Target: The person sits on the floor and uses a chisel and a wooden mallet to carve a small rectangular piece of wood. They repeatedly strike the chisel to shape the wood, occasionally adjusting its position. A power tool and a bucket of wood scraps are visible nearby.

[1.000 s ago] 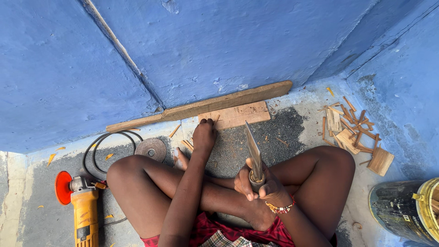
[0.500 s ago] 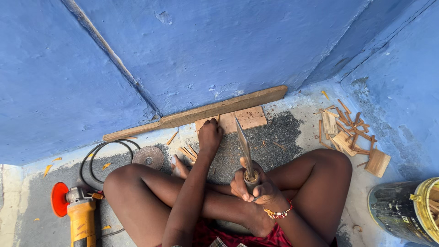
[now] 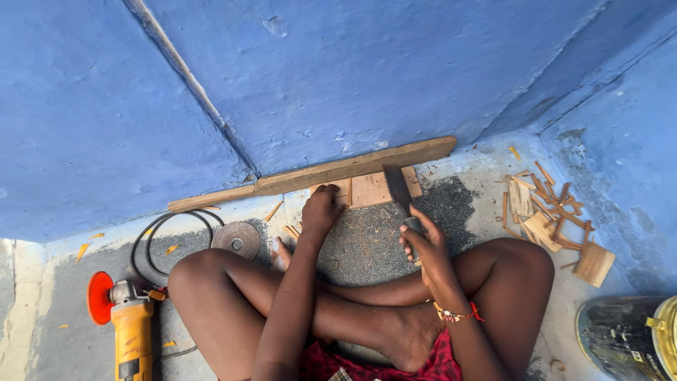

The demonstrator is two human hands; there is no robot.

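Wood block (image 3: 370,189) lies on the gritty concrete floor (image 3: 367,247) against the blue wall (image 3: 367,77); left hand (image 3: 322,208) presses its edge, right hand (image 3: 423,243) grips a knife (image 3: 398,189) above it.

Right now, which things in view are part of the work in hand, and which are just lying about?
In hand:
- left hand pressing on the small wooden board
- right hand gripping the broad blade, its tip on that board

Lying about:
- yellow angle grinder with black cable
- loose grinding disc
- long plank by the wall
- pile of wood offcuts
- container, bottom right
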